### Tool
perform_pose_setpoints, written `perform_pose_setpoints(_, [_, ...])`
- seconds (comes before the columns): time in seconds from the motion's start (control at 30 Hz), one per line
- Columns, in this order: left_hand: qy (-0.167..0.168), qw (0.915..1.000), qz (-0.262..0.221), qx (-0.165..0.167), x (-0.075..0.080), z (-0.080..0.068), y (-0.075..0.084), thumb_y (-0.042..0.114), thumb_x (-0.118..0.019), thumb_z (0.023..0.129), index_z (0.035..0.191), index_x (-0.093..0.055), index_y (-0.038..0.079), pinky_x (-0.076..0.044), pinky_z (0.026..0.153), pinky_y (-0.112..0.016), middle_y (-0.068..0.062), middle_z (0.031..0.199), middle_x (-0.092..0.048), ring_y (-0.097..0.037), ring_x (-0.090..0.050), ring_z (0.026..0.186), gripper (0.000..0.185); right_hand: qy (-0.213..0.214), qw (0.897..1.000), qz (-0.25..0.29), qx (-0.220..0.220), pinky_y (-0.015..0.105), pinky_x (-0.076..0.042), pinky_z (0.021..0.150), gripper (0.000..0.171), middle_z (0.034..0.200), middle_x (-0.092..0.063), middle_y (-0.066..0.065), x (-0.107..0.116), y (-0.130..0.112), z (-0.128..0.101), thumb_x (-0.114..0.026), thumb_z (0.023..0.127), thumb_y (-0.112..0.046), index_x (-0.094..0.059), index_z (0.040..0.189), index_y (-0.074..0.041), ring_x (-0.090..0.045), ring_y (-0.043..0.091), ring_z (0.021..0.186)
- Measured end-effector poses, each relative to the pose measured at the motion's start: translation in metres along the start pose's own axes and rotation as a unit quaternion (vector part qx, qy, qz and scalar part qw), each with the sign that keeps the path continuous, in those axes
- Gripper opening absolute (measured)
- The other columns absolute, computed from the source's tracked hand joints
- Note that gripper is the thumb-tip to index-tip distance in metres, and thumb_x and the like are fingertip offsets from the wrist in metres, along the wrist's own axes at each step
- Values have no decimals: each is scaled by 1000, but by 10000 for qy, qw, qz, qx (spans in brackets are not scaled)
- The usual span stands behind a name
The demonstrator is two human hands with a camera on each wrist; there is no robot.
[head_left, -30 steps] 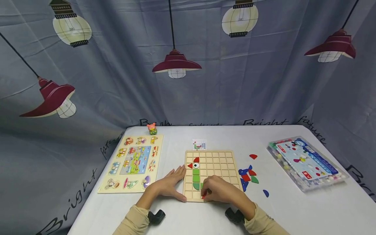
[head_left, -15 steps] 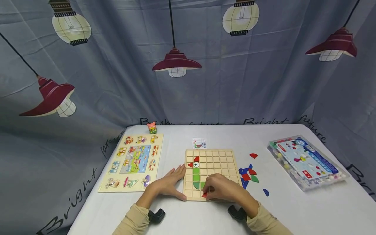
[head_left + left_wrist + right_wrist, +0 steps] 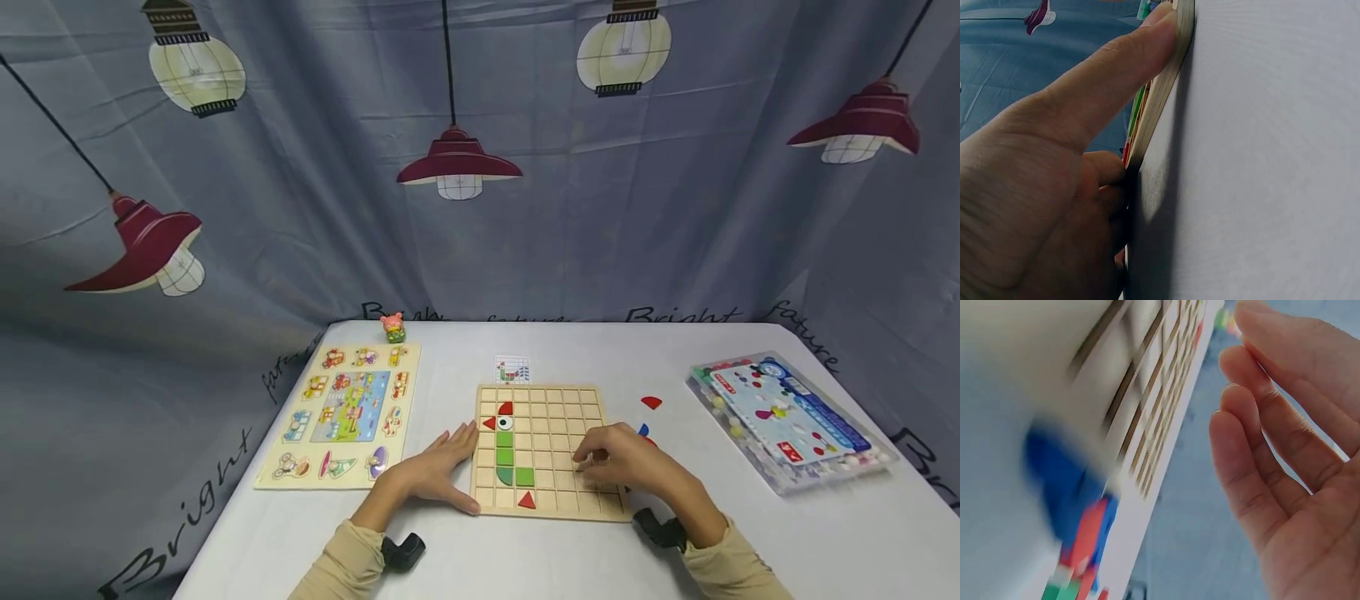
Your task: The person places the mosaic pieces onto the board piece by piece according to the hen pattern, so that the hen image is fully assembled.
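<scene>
A wooden grid board lies on the white table. Its left columns carry red pieces, an eye tile and green pieces. A red triangle sits alone in the bottom row. My left hand rests flat beside the board, its thumb against the board's edge. My right hand hovers over the board's right half, fingers relaxed and holding nothing. It hides most of the loose coloured pieces just right of the board.
A pattern card lies behind the board. An animal peg puzzle and a small toy sit at the left. A lone red piece and a clear plastic box are on the right.
My right hand has let go of the red triangle in the bottom row and moved right across the board. The left hand has stayed put.
</scene>
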State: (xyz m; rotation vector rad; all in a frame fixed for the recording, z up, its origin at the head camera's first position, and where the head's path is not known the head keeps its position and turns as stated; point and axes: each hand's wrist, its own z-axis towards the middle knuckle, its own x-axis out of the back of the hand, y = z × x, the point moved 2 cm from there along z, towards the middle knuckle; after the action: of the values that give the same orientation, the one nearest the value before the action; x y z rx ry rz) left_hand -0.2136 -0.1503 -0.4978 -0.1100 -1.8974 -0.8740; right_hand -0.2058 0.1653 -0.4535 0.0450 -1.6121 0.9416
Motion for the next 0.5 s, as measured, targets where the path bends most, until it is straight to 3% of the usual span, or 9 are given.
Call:
perform_pose_setpoints(0.27, [57,10000,57,26,2,0,0,58,-79,70,156,-13,3,-4,126,-44,-10,165,-3,-22,-3,154,121,186,9986,-144,-484,17,-45,58,18,87,-66,-8,18,45,-27,-80,77,-12,-76,94,-13,-48,0,71])
perform_pose_setpoints(0.5, [52,10000,-31,-3,-1,1,-2,58,-79,70,156,-13,4,-4,126,-44,-9,165,-3,-22,-2,154,121,142,9940,-485,-972,19,-48,62,21,88,-66,-7,26,61,-37,-82,72,-9,-77,92,-13,-52,7,76])
